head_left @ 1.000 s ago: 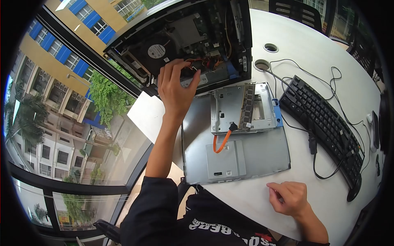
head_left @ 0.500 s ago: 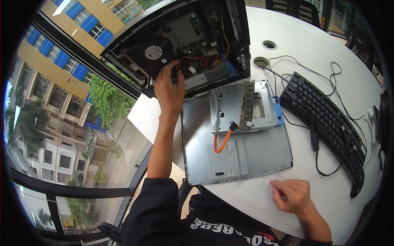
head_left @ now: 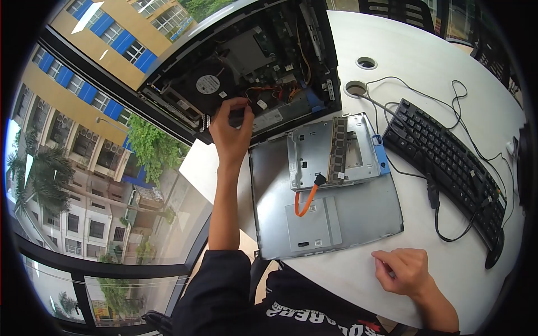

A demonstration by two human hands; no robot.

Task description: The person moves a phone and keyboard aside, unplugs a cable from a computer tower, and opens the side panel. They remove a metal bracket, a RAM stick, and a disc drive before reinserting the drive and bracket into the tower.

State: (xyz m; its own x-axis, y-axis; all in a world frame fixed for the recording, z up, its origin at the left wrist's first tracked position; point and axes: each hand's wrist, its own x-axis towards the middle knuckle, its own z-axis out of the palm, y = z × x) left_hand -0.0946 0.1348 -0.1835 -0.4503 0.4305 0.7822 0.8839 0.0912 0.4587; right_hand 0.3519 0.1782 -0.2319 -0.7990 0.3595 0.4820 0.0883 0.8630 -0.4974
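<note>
Inside the open desktop computer case (head_left: 321,35) at the surface's (head_left: 428,64) far edge, our left hand (head_left: 228,133) brings thumb and forefinger close together near thin wires (head_left: 262,88); we cannot tell whether they grip anything. Our right hand (head_left: 402,272) curls loosely, its fingers (head_left: 416,259) folded together, beside the metal side panel (head_left: 272,204). On that panel sits a drive cage (head_left: 305,147) carrying a memory module (head_left: 337,147). The fan label (head_left: 208,84) is too small to read; white shirt lettering (head_left: 336,328) partly shows "SQU".
</note>
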